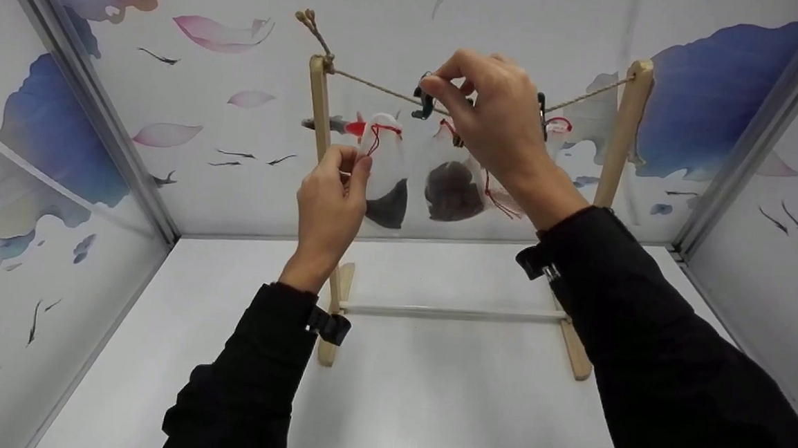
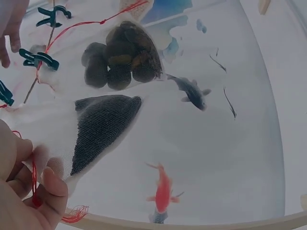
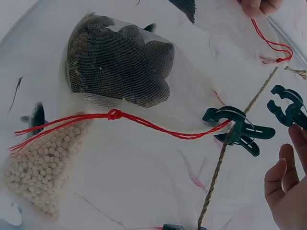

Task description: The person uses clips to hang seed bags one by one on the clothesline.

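Observation:
My left hand (image 1: 331, 195) pinches the upper part of a white mesh drawstring bag (image 1: 388, 196) by its red cord; fine black grains fill its lower end. A dark green spring clip (image 1: 426, 99) is pinched in my right hand (image 1: 493, 105), right at the twine (image 1: 380, 86); its jaws are apart in the right wrist view. Beside it, another green clip (image 3: 235, 127) fastens a mesh bag of dark stones (image 3: 115, 62) to the twine. A mesh bag of white beads (image 3: 48, 167) hangs further along, partly hidden behind my right hand in the head view.
The twine sags between two wooden posts, left (image 1: 320, 101) and right (image 1: 630, 127). A pale crossbar (image 1: 456, 313) joins the stand's feet on the white table (image 1: 450, 407). Printed panels with fish and petals (image 1: 223, 33) enclose the back and sides.

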`<state>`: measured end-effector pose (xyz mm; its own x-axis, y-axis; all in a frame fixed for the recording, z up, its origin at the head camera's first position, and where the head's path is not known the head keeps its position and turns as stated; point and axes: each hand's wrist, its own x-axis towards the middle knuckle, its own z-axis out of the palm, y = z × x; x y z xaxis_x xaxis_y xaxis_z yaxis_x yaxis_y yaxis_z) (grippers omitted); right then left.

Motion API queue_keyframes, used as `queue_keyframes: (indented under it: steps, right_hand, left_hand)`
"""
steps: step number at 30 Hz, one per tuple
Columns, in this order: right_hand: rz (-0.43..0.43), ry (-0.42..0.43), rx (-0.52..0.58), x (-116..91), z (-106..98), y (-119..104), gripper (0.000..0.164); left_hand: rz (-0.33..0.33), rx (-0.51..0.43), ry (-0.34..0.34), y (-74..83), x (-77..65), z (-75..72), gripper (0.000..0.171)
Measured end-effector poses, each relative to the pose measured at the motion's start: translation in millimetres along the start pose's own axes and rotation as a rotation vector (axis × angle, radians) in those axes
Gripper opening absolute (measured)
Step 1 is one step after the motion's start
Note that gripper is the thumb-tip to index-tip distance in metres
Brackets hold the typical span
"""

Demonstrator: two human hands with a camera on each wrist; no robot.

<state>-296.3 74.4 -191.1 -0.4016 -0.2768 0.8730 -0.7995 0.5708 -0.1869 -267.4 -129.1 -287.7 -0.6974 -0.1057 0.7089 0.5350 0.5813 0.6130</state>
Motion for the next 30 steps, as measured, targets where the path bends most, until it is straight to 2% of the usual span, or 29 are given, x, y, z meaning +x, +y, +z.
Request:
queue_keyframes:
  steps: [7, 13, 19, 23, 30]
  right_hand:
    - [0.193, -0.095, 0.021, 14, -1, 2, 0.028]
    - [0.298, -0.224, 0.054, 19, -2, 6, 0.027]
    - [0.341, -0.295, 0.105, 18, 4, 6, 0.026]
    - [0.347, -0.288, 0.129, 16, 10, 3, 0.027]
    - [0.328, -0.265, 0.125, 16, 13, 0, 0.026]
  left_hand:
    - [0.029, 0.03, 0.022, 3.6, 16.1, 0.5, 0.02]
    - [0.025, 0.03, 0.011, 2.8, 21.6, 4.0, 0.019]
    - [-0.005, 0.078, -0.004, 0.6, 22.4, 8.2, 0.018]
    - [-0.01, 0.097, -0.029, 0.9, 21.4, 8.7, 0.018]
    - [0.002, 0.069, -0.091, 1.7, 21.6, 6.3, 0.016]
